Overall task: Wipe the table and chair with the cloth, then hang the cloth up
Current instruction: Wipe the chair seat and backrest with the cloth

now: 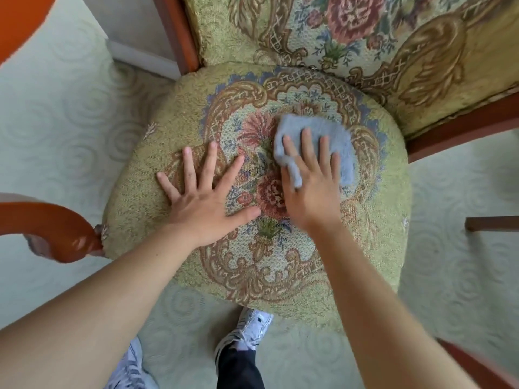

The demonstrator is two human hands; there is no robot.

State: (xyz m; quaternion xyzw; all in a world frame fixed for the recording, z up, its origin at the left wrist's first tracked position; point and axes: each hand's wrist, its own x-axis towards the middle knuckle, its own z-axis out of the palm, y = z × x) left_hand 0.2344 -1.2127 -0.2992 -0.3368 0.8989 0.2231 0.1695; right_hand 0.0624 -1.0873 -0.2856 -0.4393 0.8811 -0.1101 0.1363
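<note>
While the chair was being wiped, the hanging-up was not yet done.

With the right hand (311, 189) pressed flat on the cloth (314, 141), its fingers (307, 147) were a little apart and laid on top rather than clamped round it; the cloth lay bunched on the seat (174, 108), just past the middle toward the back edge. The left hand (205, 197) rested bare on the seat, toward its left edge, fingers spread wide and holding nothing. Judging by this, the work stood at the chair stage, and the backrest (379, 37) and armrest (50, 228) possibly awaited wiping. Whether the table had been done could not be told: no table showed for certain. No hook or rail showed either. The right thumb was hidden, and the seat's front edge was partly covered by the forearms.
</note>
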